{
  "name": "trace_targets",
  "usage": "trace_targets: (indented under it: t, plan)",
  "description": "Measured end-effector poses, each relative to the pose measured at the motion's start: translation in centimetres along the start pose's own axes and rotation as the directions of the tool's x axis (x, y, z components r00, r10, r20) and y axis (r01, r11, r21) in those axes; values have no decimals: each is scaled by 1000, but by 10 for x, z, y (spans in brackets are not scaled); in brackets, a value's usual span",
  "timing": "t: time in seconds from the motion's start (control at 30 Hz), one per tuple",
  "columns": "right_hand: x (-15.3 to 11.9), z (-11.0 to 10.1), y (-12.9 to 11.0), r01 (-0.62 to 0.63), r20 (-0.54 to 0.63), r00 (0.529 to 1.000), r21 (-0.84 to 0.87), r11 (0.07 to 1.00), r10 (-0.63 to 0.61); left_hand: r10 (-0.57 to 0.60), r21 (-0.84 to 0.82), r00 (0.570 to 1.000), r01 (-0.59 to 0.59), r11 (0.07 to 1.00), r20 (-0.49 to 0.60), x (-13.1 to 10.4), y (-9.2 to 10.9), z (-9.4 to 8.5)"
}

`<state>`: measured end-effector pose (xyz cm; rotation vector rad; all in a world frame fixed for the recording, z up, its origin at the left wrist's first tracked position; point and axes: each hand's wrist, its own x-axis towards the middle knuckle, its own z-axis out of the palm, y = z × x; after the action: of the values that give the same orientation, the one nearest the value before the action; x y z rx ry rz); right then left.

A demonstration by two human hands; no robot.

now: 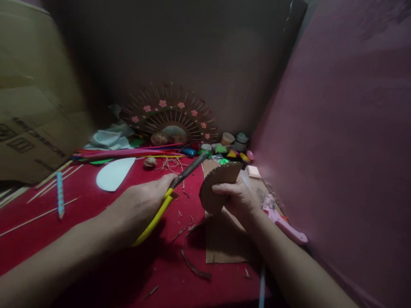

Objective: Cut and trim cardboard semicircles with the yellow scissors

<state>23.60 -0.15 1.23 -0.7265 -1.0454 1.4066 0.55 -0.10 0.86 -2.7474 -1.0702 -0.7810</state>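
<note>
My left hand (149,201) is closed around the yellow handles of a pair of scissors (157,218). Their dark blades point up and to the right, apart from the cardboard. Between the thumb and fingers of my right hand (239,196) is a rounded piece of cardboard (210,190) with a rough cut edge. Below it, a flat cardboard sheet (229,244) lies on the red table cover. A thin curled cardboard strip (192,261) and small scraps rest to the left of that sheet.
A white teardrop cutout (115,174), a blue pencil (60,194) and thin sticks lie at left. Behind are pink pipe cleaners (135,152), twine balls (159,138) and a flowered fan-shaped decoration (170,105). A pink glue gun (285,224) lies by the right wall; a cardboard box (35,98) stands left.
</note>
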Motion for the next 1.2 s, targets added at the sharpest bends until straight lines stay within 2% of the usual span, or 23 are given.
trace_targets:
  t: [0.13, 0.33, 0.53, 0.73, 0.9, 1.2]
  plan:
    - [1, -3, 1, 13, -18, 1000, 27, 1000, -12, -48, 36, 999, 48, 998, 8, -1, 2, 8]
    - [2, -2, 3, 61, -42, 997, 4, 998, -60, -26, 117, 1000, 26, 993, 5, -2, 12, 17]
    - [1, 0, 4, 74, -61, 995, -3, 997, -74, -30, 205, 999, 22, 978, 36, -2, 16, 16]
    - [-1, 2, 5, 77, -83, 993, -24, 997, -79, -13, 306, 1000, 14, 952, -4, -1, 19, 13]
    - [-1, 3, 6, 62, -96, 993, 10, 998, -61, -30, 327, 999, 22, 945, 19, 0, 21, 11]
    - [-2, 4, 6, 63, -105, 993, 22, 998, -60, 19, 319, 998, -37, 947, 59, 2, 19, 8]
